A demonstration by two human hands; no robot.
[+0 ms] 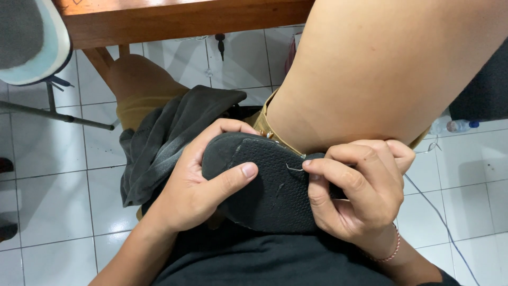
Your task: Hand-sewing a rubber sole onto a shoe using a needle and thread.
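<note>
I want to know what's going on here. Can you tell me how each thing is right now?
black sole: bottom up, gripped at both ends.
left hand: holding the sole, thumb pressed on top.
right hand: pinching a thin needle at the sole.
dark cloth: crumpled beside the left hand.

Single head-worn view, looking steeply down from above onto the person's lap at close range. The left hand point(196, 185) and right hand point(360, 190) sit centre-frame, gripping a black sandal sole point(270, 185). Beyond the grip: white floor tiles point(53, 196) and a wooden table edge point(180, 18) at top.
</note>
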